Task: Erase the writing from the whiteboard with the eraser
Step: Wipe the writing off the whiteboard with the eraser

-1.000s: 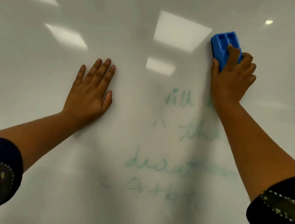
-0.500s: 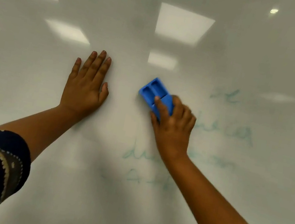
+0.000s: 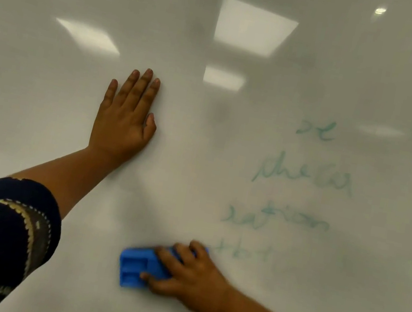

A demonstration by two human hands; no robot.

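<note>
Since half a second ago your right hand point(image 3: 188, 279) has swept the eraser point(image 3: 136, 270) down and left, clearing the left ends of the lines. Green writing point(image 3: 303, 177) remains up and right of that hand, four faint lines, the lowest just beside your knuckles. Run overlapping horizontal passes rightward, eraser flat on the whiteboard point(image 3: 338, 303), firm even pressure; the ink is smearing, so repeat each strip. Right hand: fingers curled, clamped on the eraser's right end. Left hand point(image 3: 122, 124): fingers straight and together, palm flat on the board, holding nothing, well up-left of the eraser.
</note>
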